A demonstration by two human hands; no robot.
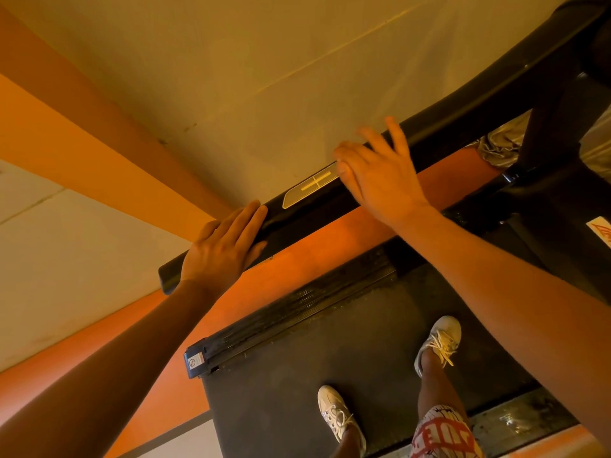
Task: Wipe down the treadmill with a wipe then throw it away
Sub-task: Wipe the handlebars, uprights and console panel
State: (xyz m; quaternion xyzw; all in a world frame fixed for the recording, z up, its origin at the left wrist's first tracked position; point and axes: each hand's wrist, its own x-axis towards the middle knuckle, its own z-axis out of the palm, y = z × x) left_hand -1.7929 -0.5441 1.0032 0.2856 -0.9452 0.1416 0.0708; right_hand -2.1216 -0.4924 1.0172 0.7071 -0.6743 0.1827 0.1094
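A black treadmill handrail [317,206] runs diagonally from lower left to upper right, with a grey button pad [309,186] on its top. My left hand [221,246] lies flat on the rail near its lower end, fingers straight. My right hand [377,173] is over the rail just right of the pad, fingers spread and blurred. No wipe shows in either hand. The dark treadmill belt [330,358] lies below, and I stand on it in white sneakers [439,342].
Left of the treadmill the floor is orange [82,133] and pale tile. A ribbed black side rail [297,312] borders the belt. The treadmill's upright and console frame [555,153] rise at the upper right, with a grey cloth [499,147] behind them.
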